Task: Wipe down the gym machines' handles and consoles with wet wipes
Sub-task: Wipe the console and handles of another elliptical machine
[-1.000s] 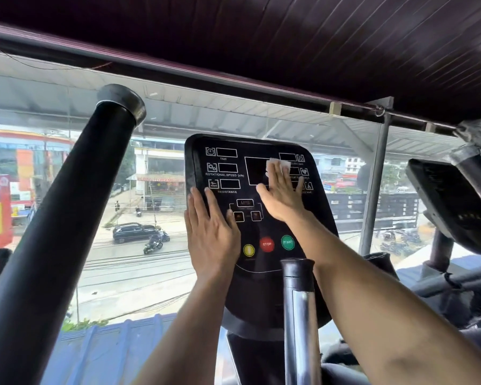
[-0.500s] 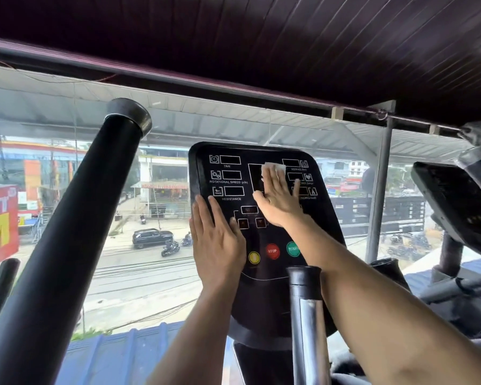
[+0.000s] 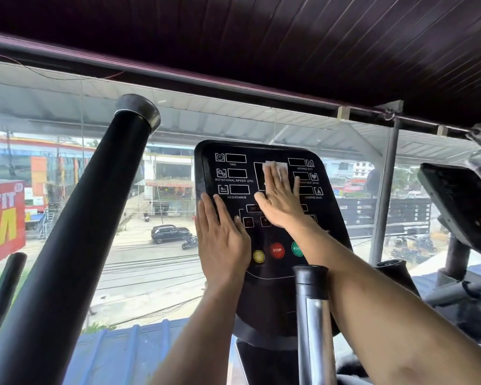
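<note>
Right hand (image 3: 282, 202) presses wipe (image 3: 275, 169) flat on console (image 3: 267, 273).

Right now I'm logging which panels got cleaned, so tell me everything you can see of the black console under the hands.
The black rounded plastic console stands upright on a dark post before the window. White labels read TIME, ROTATIONAL SPEED, RESISTANCE; its displays are dark. Yellow, red STOP and green buttons sit low. The left hand rests flat on its left edge; the right hand presses a white wet wipe on the centre screen.
</note>
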Tool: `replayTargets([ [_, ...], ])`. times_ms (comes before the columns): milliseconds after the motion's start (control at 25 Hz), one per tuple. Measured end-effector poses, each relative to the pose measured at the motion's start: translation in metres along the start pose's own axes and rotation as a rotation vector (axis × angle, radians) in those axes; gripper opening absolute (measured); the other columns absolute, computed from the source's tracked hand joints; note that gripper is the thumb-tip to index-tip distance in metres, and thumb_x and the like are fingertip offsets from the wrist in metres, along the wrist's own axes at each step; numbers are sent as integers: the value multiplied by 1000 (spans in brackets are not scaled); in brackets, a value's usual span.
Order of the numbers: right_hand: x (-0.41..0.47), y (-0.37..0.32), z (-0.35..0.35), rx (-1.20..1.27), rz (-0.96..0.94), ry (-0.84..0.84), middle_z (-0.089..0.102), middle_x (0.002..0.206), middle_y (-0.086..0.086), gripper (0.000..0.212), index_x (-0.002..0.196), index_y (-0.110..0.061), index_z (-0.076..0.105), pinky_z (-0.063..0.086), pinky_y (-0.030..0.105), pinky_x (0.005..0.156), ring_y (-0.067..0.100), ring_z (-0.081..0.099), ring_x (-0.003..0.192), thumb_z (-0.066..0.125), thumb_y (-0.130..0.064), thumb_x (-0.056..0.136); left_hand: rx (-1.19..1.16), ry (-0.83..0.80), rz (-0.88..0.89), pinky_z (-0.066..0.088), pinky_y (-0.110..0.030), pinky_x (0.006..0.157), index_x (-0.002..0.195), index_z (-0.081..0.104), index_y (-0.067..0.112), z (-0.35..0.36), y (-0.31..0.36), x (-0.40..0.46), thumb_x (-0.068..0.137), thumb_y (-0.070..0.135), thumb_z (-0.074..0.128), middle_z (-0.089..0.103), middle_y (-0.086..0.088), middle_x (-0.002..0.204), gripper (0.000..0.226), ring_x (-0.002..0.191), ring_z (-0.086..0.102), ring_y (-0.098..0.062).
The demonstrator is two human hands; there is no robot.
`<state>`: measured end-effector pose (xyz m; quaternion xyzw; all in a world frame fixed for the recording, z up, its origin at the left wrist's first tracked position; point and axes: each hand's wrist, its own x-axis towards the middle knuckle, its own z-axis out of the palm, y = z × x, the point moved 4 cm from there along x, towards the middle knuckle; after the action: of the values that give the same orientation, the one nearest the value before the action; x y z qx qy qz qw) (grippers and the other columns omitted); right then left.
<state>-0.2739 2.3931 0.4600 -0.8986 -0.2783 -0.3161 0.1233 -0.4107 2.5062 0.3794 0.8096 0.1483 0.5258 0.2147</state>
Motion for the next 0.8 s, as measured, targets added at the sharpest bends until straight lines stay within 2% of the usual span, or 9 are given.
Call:
replayTargets([
  [160, -36, -16, 12, -10, -217, -6, -29, 166, -8, 81, 160, -26, -21, -20, 53, 122, 12, -28, 152, 6, -54, 88, -14, -8, -6, 10, -44, 131, 165, 17, 7, 1, -1, 2, 109, 31, 35, 10, -14, 173, 63, 161, 6, -27],
  [320, -39, 8, 9, -52, -94, -62, -34, 163, -5, 76, 157, -25, -27, -19, 53, 122, 11, -30, 151, 5, -52, 93, -29, 4, -11, 9, -43, 131, 165, 19, 7, -1, -1, 1, 109, 30, 35, 11, -12, 173, 62, 161, 8, -26],
  [480, -4, 9, -5, -64, -16, -102, -35, 163, 0, 72, 156, -23, -28, -18, 55, 122, 15, -32, 150, 14, -50, 104, -47, 35, -9, 9, -41, 131, 163, 22, 5, -1, 0, 0, 109, 27, 37, 16, -14, 172, 61, 160, 11, -27],
  [560, 5, -6, -5, -58, -72, -93, -37, 162, 1, 75, 156, -20, -29, -19, 53, 122, 16, -34, 149, 13, -53, 102, -66, 42, -20, 8, -39, 131, 163, 23, 5, -2, -1, -1, 110, 30, 34, 18, -13, 172, 60, 160, 12, -26],
  [680, -11, -32, 2, -59, -241, -62, -32, 165, 4, 84, 159, -17, -22, -18, 51, 123, 18, -32, 151, 7, -57, 91, -132, 47, -34, 6, -34, 131, 163, 26, 6, -5, 1, 2, 107, 40, 23, 20, -10, 172, 65, 160, 13, -20],
  [800, -45, -31, 9, -122, -377, -41, -27, 167, 1, 84, 161, -18, -17, -21, 48, 122, 16, -27, 153, 6, -52, 88, -252, 33, -142, 8, -34, 130, 163, 26, 10, -8, -5, 2, 111, 36, 25, 21, -4, 172, 59, 159, 14, -15],
])
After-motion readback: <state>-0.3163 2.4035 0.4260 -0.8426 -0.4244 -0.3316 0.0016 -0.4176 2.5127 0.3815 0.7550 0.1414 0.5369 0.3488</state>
